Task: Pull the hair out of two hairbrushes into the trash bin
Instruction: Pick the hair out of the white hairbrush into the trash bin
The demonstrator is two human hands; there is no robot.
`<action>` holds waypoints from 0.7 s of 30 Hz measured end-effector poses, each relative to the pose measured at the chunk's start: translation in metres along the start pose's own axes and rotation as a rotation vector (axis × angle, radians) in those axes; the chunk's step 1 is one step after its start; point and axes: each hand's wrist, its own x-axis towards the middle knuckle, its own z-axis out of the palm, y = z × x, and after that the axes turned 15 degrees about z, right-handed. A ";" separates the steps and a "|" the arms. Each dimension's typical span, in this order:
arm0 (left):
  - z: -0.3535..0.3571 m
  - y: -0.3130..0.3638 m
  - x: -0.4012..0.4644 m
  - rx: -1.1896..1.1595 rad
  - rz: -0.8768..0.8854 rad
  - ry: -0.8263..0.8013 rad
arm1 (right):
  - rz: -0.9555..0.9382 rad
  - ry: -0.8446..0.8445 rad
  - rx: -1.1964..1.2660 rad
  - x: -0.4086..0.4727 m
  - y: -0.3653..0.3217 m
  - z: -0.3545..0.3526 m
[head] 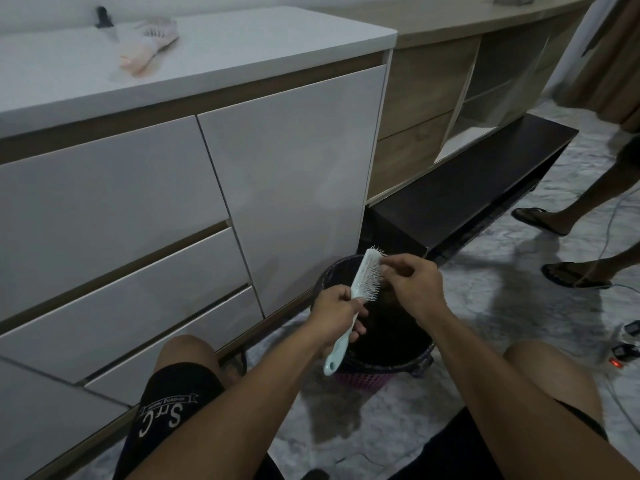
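- The landmark is the round dark trash bin [398, 362], lined with a black bag over a pink lattice basket, standing on the marbled floor at the foot of the glossy white cabinet [287, 174].
- Directly above the bin's mouth, the left hand [334, 315] is clenched around the handle of a pale blue-white plastic hairbrush [363, 282], held tilted with its head up and away and its metal-tipped bristles turned toward the other hand.
- The right hand [412, 278] is also above the bin, its fingertips pinched together against the bristles near the brush head; it looks to be grasping a tuft of hair, though the strands themselves are too fine and dark to make out.
- Inside the bin all is dark, so whether any hair already lies there cannot be told.
- Well up and away from the bin, on the white cabinet top, lies a second hairbrush [149, 46], pinkish and translucent, blurred, beside a small black object [103, 17].
- Judging by this, the task is in its first half or thereabouts: one brush is being cleaned over the bin, and the one on the counter may be either waiting or already done; its bristles are too blurred to say.
- Another person's legs in dark sandals [571, 275] stand beyond the bin, well apart from the work.
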 end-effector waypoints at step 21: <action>-0.017 -0.006 0.012 0.074 -0.017 0.221 | 0.114 -0.024 -0.026 0.012 0.001 -0.010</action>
